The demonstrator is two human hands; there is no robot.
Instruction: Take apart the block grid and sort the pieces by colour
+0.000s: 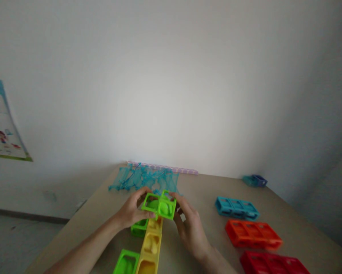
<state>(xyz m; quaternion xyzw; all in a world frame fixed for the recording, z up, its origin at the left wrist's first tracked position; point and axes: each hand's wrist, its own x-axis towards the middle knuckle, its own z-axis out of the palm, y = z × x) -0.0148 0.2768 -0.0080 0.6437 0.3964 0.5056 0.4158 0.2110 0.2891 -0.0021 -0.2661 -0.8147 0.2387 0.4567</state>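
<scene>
Head view, the only one. Both hands were up over the near middle of the worktop point(205, 190). The left hand point(132, 211) and right hand point(189, 224) each pinched one end of a green two-cell block point(159, 206), fingers closed on its rims. The block was tilted and sat just above the far end of a yellow strip point(152, 243) that ran toward the person. I could not tell whether block and strip were touching.

A second green piece point(138, 228) lay half hidden under the left hand, against the strip. Another green piece point(127, 262) sat by the strip's near end.

Risks, as I judged them:
- The grip was on thin frame edges only, so a squeeze or twist could let the block pop out and drop onto the strip.
- Pressing down while tilted could seat it crooked, or shove the unsteadied yellow strip sideways and loosen the green pieces beside it.
- The left wrist hung close over the hidden green piece and might nudge it.

Well apart on the right lay a blue block point(236, 208), an orange block point(253, 234) and a red block point(274, 263). A teal mesh bag point(144, 178) lay beyond the hands, out of harm.
</scene>
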